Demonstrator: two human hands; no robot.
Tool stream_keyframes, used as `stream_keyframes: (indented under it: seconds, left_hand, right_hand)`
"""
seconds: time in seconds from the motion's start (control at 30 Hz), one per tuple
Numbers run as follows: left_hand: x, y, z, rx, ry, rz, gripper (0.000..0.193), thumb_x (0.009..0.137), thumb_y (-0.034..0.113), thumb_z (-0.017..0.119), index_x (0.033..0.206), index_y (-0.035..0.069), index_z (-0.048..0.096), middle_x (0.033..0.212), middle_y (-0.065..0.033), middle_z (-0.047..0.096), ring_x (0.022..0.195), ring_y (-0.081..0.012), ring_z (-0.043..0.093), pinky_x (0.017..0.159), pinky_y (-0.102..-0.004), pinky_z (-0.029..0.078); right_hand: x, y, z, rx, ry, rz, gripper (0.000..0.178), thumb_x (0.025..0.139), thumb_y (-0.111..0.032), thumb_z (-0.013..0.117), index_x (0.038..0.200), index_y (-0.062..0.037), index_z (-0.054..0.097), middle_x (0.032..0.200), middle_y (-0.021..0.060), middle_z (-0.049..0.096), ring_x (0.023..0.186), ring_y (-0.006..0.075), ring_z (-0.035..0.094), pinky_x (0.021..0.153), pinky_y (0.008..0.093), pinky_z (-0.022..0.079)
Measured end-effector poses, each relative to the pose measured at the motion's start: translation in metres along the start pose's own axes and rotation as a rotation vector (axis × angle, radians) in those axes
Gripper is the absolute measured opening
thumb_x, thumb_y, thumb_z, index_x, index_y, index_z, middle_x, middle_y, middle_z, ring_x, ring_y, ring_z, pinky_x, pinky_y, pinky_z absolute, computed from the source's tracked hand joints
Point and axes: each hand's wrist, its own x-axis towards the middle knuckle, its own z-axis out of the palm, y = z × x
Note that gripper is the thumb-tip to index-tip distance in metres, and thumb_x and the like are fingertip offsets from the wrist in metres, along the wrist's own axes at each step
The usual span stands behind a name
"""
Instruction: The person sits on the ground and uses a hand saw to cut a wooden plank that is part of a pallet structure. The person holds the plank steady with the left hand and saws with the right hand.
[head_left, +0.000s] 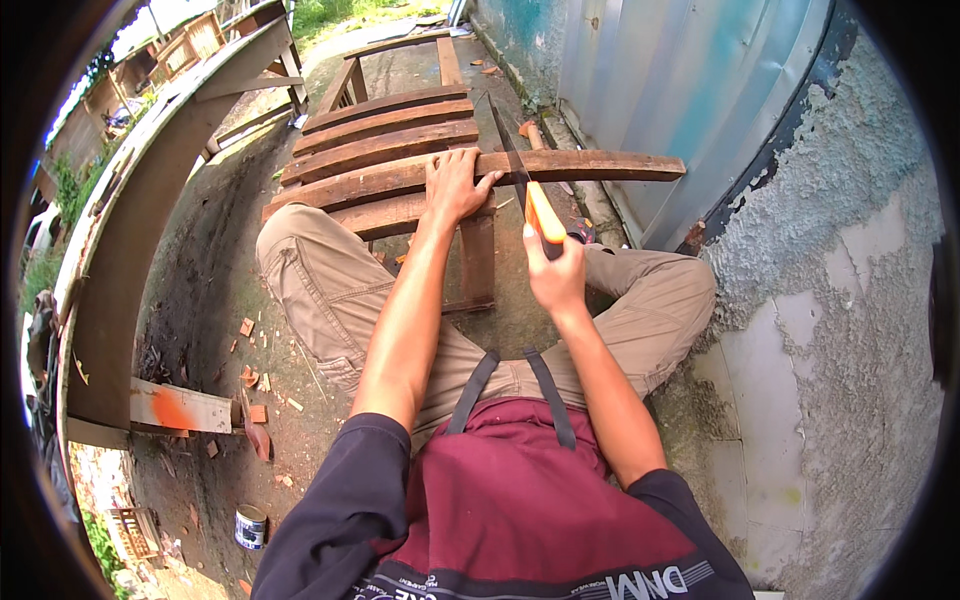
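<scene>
My right hand [558, 275] is wrapped round the orange-and-black handle of a handsaw [546, 212]. Its dark blade [508, 143] points up and away from me and crosses the plank's edge, right of my left hand; whether the teeth touch the wood I cannot tell. My left hand [459, 186] presses on a long brown wooden plank [590, 166], its fingers over the far edge. This plank lies across a slatted wooden frame [385, 138], and its right end sticks out past the frame toward the metal wall. Several parallel slats make up the frame.
A corrugated metal wall [690, 90] and a rough plastered wall [850, 210] stand at the right. At the left is a large wooden table-like structure [165, 200]. A tin can [250, 527] and wood offcuts [259, 413] lie on the concrete floor. My bent legs flank the frame's near end.
</scene>
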Motion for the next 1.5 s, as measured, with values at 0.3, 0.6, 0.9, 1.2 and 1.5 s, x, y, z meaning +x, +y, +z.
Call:
stream_keyframes:
  seconds: [0.3,0.6,0.9,1.2,1.5]
  left_hand:
    - [-0.002,0.007,0.001,0.104,-0.121,0.017,0.062,0.097,0.058,0.057,0.136,0.009,0.058,0.126,-0.0142,0.063,0.125,-0.0332,0.056,0.107,-0.0501,0.036]
    - [0.015,0.011,0.011,0.069,-0.017,0.064,0.062,0.096,0.058,0.058,0.135,0.009,0.059,0.125,-0.0141,0.064,0.124,-0.0327,0.056,0.106,-0.0502,0.035]
    - [0.003,0.004,0.005,0.047,-0.049,0.039,0.058,0.096,0.054,0.062,0.132,0.008,0.06,0.123,-0.0145,0.064,0.122,-0.0337,0.056,0.105,-0.0495,0.035]
    - [0.005,0.006,-0.001,0.0,0.019,0.048,0.058,0.092,0.05,0.068,0.13,0.007,0.063,0.118,-0.0126,0.066,0.117,-0.0326,0.058,0.104,-0.0496,0.036]
    - [0.007,0.012,0.002,-0.093,-0.054,-0.074,0.059,0.087,0.045,0.075,0.131,0.008,0.063,0.122,-0.0111,0.065,0.118,-0.0302,0.057,0.11,-0.0503,0.032]
  right_hand:
    - [-0.074,0.005,-0.038,0.074,-0.085,0.095,0.031,0.099,-0.016,0.067,0.074,0.0008,0.058,0.056,0.0021,0.048,0.055,0.0083,0.043,0.051,0.0341,0.037]
    - [0.043,0.005,0.001,0.148,0.006,0.109,0.031,0.096,-0.022,0.067,0.078,0.0032,0.063,0.058,0.0069,0.061,0.052,0.0139,0.054,0.053,0.038,0.042]
    - [-0.112,-0.02,-0.061,0.07,-0.076,0.15,0.022,0.094,-0.009,0.067,0.077,0.0038,0.063,0.058,0.0061,0.055,0.058,0.0083,0.052,0.054,0.0326,0.042]
    - [0.056,0.004,0.022,0.109,-0.017,0.141,0.029,0.098,-0.017,0.067,0.074,-0.0023,0.061,0.058,-0.0044,0.053,0.049,0.0052,0.046,0.047,0.0276,0.035]
    - [-0.043,-0.035,-0.035,-0.042,-0.154,0.063,0.013,0.09,-0.001,0.066,0.078,0.0023,0.061,0.056,0.0085,0.053,0.044,0.0231,0.056,0.046,0.0338,0.042]
